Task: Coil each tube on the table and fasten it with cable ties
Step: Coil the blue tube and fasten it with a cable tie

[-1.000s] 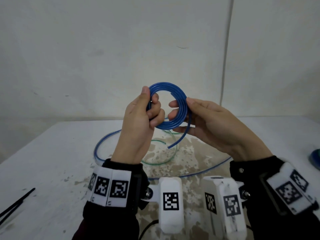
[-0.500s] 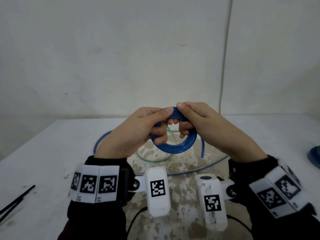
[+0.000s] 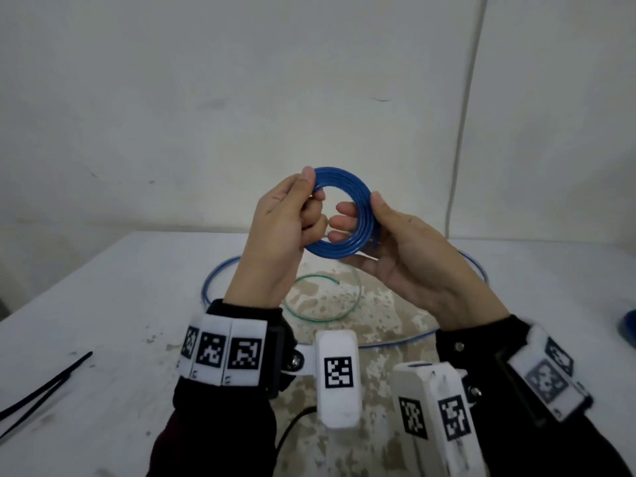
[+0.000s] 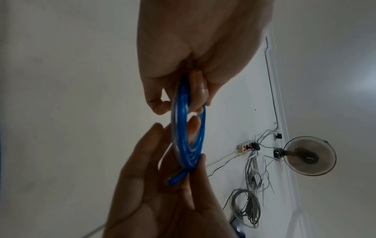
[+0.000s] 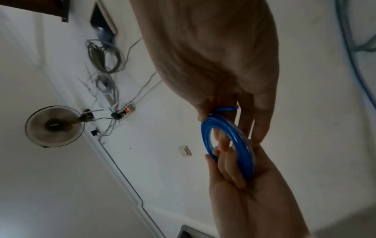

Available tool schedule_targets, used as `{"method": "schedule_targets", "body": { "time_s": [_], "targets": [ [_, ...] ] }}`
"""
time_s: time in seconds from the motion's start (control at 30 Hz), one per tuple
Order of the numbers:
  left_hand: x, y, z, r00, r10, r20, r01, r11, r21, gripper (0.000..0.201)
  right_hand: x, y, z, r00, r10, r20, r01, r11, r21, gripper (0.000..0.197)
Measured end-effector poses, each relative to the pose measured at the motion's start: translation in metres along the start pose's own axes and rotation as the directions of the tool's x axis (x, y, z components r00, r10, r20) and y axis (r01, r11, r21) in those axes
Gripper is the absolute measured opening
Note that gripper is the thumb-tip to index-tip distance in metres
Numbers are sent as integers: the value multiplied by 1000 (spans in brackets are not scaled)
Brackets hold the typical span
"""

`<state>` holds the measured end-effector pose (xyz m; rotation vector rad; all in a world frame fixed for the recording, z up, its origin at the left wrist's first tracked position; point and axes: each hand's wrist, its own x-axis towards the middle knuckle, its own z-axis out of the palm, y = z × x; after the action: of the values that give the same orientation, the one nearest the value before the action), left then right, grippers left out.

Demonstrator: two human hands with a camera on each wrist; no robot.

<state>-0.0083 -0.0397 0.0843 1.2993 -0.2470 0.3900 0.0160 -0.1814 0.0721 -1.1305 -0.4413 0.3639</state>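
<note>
A blue tube, wound into a small coil (image 3: 347, 180), is held upright in the air above the table. My left hand (image 3: 292, 215) pinches the coil's left side between thumb and curled fingers. My right hand (image 3: 378, 228) grips its right side, thumb in front, fingers through the ring. In the left wrist view the coil (image 4: 183, 128) appears edge-on, with its free end (image 4: 175, 177) lying against the right hand's fingers. The right wrist view shows the coil (image 5: 240, 145) between both hands. Black cable ties (image 3: 41, 390) lie at the table's left front.
On the white table (image 3: 120, 304) behind the hands lie a long loose blue tube (image 3: 220, 273) in a wide loop and a thinner green tube (image 3: 320, 297) curled inside it. A blue object (image 3: 628, 328) sits at the right edge. A wall stands close behind.
Half a second ago the coil was lowered and tipped flat under both hands. Now both hands have raised it and turned it upright to face me, with its free end tucked at the right.
</note>
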Motion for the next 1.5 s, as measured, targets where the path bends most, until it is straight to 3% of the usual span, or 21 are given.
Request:
{"method": "schedule_targets", "body": {
  "time_s": [0.13,0.27,0.33,0.43,0.5,0.57,0.6,0.63,0.7,0.77,0.8,0.87,1.0,1.23,1.5],
  "targets": [
    [-12,7,-6,999,1,-47,0,1000,26,33,0,14,17,998,-52,-30,52,999,2,43],
    [-34,19,-34,986,-4,-167,17,997,78,34,-1,38,46,996,-32,78,28,999,46,37],
    [-45,29,-56,987,1,-162,18,993,114,34,3,51,65,993,-59,102,54,997,48,36],
    [-61,47,-94,990,-45,-132,80,959,273,41,13,64,93,990,-25,142,14,997,72,36],
    [-72,58,-127,978,-92,-185,160,901,402,44,16,72,109,983,63,172,-81,992,97,36],
    [-82,64,-166,961,-28,-275,201,754,625,32,15,82,123,964,165,210,-192,975,115,36],
    [-86,64,-187,951,12,-308,233,627,743,27,13,88,130,949,210,234,-237,967,95,36],
    [-89,62,-208,943,15,-333,287,471,834,23,11,95,136,935,250,250,-272,961,56,36],
    [-95,54,-248,905,-110,-411,420,90,903,15,7,106,147,911,326,254,-331,943,-23,37],
    [-101,44,-277,820,-270,-505,452,-235,860,10,4,114,158,890,393,231,-392,919,-51,38],
    [-104,40,-286,781,-324,-533,434,-332,837,10,3,116,163,883,414,222,-413,909,-54,37],
    [-108,31,-296,734,-386,-560,393,-431,812,16,1,119,170,879,427,213,-425,903,-58,33],
    [-109,21,-304,699,-405,-590,362,-510,780,21,-2,124,175,885,396,245,-390,918,-75,30],
    [-101,16,-315,745,-352,-567,340,-531,776,13,-3,133,172,890,395,227,-396,917,-44,30],
    [-99,29,-305,701,-384,-600,435,-436,788,6,-2,141,170,871,409,273,-406,911,-68,30]
  ]
}}
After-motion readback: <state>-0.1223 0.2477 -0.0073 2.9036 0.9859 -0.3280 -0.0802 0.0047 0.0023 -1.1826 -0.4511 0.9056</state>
